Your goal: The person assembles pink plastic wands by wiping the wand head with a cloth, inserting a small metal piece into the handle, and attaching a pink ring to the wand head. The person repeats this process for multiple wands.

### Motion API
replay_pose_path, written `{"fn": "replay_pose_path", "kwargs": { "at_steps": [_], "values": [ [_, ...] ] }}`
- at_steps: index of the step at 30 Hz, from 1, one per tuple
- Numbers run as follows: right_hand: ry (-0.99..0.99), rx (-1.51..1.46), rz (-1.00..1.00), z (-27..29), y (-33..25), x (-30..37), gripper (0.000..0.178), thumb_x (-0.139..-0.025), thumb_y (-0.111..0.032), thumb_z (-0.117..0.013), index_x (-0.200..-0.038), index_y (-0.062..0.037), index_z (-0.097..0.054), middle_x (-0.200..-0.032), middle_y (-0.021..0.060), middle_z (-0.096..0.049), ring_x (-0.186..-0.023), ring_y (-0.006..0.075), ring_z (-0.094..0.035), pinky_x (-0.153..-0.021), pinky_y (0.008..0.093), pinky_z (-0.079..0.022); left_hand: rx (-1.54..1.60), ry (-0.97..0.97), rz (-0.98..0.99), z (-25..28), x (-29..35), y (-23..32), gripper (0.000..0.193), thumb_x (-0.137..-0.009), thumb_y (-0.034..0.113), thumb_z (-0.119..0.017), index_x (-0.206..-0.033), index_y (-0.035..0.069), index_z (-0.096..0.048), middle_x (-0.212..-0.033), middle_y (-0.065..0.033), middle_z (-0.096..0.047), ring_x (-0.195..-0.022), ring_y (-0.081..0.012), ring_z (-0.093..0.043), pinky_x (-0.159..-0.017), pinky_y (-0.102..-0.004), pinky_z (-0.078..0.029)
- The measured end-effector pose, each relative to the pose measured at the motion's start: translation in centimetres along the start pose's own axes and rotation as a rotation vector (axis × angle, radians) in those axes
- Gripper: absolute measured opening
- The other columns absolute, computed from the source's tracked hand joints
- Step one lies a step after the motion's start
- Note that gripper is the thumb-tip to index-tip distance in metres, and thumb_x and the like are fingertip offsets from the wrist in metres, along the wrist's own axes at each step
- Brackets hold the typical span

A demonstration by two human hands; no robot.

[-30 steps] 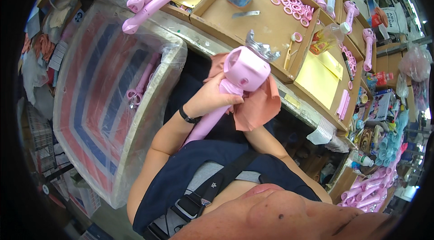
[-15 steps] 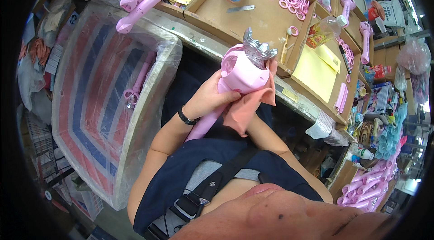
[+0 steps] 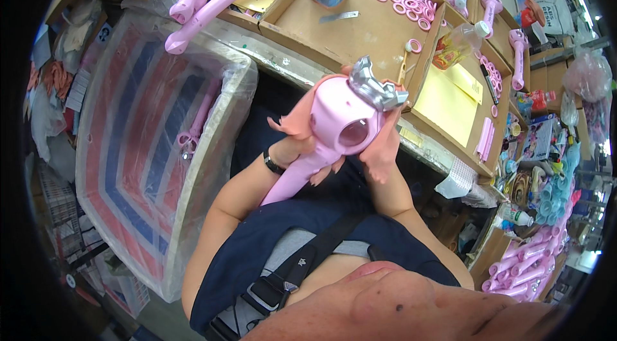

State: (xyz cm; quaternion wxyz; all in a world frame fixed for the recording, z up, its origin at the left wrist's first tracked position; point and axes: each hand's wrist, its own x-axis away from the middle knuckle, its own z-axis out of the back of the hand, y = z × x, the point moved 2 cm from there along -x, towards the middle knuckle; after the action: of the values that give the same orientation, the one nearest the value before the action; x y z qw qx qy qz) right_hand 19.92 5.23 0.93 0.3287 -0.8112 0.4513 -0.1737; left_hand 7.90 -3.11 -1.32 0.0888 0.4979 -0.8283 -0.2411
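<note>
A pink toy wand (image 3: 337,113) is in front of me, with a round head, a round opening in its side and a silver crown (image 3: 375,88) on top. My left hand (image 3: 289,150) is wrapped round the handle just below the head, its fingertips showing beyond the handle. A salmon-coloured cloth (image 3: 382,148) drapes behind the head and hangs out on both sides. My right forearm (image 3: 393,198) reaches up to the cloth, which covers most of my right hand. That hand presses the cloth against the head from behind and the right.
Ahead is a workbench with cardboard trays (image 3: 340,42) of pink rings (image 3: 406,1), a metal strip, bottles and yellow paper (image 3: 450,100). More pink wands (image 3: 215,7) lie at its left end. A plastic-lined striped bin (image 3: 138,148) stands at left. Pink tubes (image 3: 520,270) are piled at right.
The wand has turned in my left hand, so its round opening now faces right and towards me. The cloth has gone from below the head to behind it, spread on both sides.
</note>
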Motion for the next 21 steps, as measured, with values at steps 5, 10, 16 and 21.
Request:
{"fn": "replay_pose_path", "kwargs": {
  "at_steps": [5, 10, 16, 21],
  "values": [
    [0.066, 1.619, 0.851, -0.1, -1.2, 1.1, 0.049, -0.086, -0.02, -0.053, -0.126, 0.005, -0.042, -0.111, 0.0253, -0.055, -0.099, 0.0411, -0.056, -0.088, 0.0417, -0.045, -0.955, 0.585, -0.213, 1.1, 0.1, 1.0, 0.049, -0.092, 0.03, -0.055, -0.124, -0.001, -0.036, -0.089, -0.012, -0.059, -0.066, -0.0165, -0.062, -0.061, -0.0272, -0.051],
    [0.206, 0.832, 0.833, 0.0, 3.5, -0.5, 0.039, -0.085, -0.011, -0.05, -0.122, 0.0018, -0.047, -0.119, 0.02, -0.048, -0.113, 0.0354, -0.043, -0.097, 0.0399, -0.033, -0.721, 0.534, -0.117, 1.4, -0.4, 1.8, 0.052, -0.095, 0.038, -0.048, -0.126, -0.002, -0.035, -0.106, -0.0098, -0.057, -0.079, -0.0123, -0.062, -0.07, -0.0274, -0.051],
    [-0.027, 1.053, 0.428, 3.7, 5.3, -1.5, 0.035, -0.084, 0.007, -0.049, -0.119, 0.0043, -0.049, -0.104, 0.017, -0.057, -0.088, 0.0243, -0.059, -0.075, 0.0295, -0.047, 0.133, 0.384, -0.255, 3.1, 0.1, 3.1, 0.066, -0.094, 0.056, -0.032, -0.126, 0.0, -0.044, -0.098, -0.0135, -0.059, -0.078, -0.0179, -0.062, -0.067, -0.0273, -0.052],
    [0.389, 1.064, 0.983, 6.2, -3.5, -5.3, 0.023, -0.094, -0.005, -0.045, -0.115, 0.0033, -0.049, -0.114, 0.014, -0.051, -0.101, 0.0228, -0.051, -0.09, 0.0317, -0.039, 0.185, 0.272, -0.18, 3.6, 1.4, 2.8, 0.078, -0.09, 0.065, -0.026, -0.118, -0.005, -0.048, -0.066, -0.0135, -0.052, -0.037, -0.0178, -0.05, -0.032, -0.0245, -0.042]
  ]
}}
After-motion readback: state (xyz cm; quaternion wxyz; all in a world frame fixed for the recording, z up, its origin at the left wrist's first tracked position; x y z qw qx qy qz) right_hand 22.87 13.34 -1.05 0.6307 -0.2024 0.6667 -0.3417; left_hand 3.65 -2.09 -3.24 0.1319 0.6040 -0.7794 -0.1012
